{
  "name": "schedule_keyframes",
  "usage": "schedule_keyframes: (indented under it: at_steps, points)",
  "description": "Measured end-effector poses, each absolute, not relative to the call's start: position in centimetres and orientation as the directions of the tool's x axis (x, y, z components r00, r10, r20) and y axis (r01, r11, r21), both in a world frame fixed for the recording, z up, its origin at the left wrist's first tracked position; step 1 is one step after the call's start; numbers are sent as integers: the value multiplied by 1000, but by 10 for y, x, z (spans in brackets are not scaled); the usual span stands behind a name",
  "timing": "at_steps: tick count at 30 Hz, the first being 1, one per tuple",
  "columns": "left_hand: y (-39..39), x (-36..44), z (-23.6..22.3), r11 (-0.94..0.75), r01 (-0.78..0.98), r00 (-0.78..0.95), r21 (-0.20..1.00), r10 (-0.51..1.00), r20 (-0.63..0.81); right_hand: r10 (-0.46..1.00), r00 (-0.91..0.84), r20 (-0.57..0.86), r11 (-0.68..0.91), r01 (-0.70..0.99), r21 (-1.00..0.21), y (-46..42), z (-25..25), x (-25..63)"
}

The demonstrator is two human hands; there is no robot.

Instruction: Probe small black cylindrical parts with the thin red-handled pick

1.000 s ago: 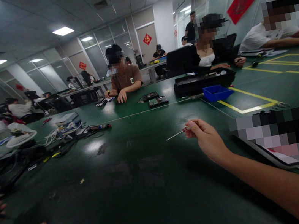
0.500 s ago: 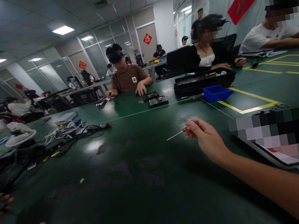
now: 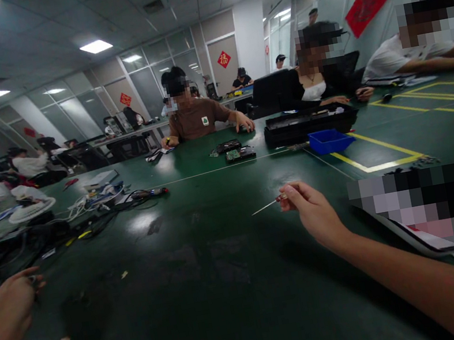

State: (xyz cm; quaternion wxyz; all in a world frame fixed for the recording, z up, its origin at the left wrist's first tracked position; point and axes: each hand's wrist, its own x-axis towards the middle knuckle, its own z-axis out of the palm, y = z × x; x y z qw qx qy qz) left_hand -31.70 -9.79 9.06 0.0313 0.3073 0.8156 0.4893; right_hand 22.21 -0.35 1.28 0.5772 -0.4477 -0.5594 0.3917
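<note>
My right hand (image 3: 316,213) is closed around the reddish handle of a screwdriver (image 3: 265,207), held above the green table (image 3: 184,324). Its thin metal shaft points left and slightly down, with the tip apart from any part. On the left, my left hand (image 3: 11,302) hovers over the table near a heap of black cables (image 3: 29,243). Its fingers are curled around something small and dark, mostly hidden by the hand, and I cannot make out what it is.
Ahead lie hard drives (image 3: 240,154), a black tray (image 3: 311,123) and a blue bin (image 3: 331,140). Yellow tape (image 3: 393,164) marks the table at right, beyond a partly blurred-out flat device (image 3: 414,236). A co-worker in brown (image 3: 200,119) sits opposite; others sit around.
My left hand has come in from the left edge, moving right and up with the dark thing. My right hand and screwdriver have barely moved. The opposite co-worker's hand has slid across the table to the right.
</note>
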Motion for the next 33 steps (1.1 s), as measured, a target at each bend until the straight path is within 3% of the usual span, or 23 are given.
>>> schedule_keyframes:
  at_steps: [4, 10, 14, 19, 22, 27, 33]
  points:
    - [-63, -312, 78, 252, 279, -810, 926, 580, 86, 962, 48, 269, 267, 39, -963, -6, 16, 220]
    - [-29, -218, 82, 87, 478, -486, 874, 855, 180, 965, -8, 262, 262, 76, -962, -7, 18, 220]
    - [-12, -136, 82, 8, 499, -252, 866, 958, 137, 963, -59, 262, 269, 184, -945, -9, 20, 222]
    - [-1, -48, 63, -68, 527, 120, 847, 993, 5, 972, -103, 211, 232, 281, -931, -12, 21, 224]
    - [-1, -10, 45, -94, 549, 208, 830, 978, -27, 976, -71, 208, 219, 223, -950, -11, 22, 224]
    - [-8, 9, 14, -193, 698, 201, 690, 977, 70, 958, 40, 285, 281, 83, -956, -8, 22, 224]
    - [-9, -5, 5, -366, 626, 286, 688, 929, 234, 959, -35, 283, 285, 83, -955, -7, 18, 222]
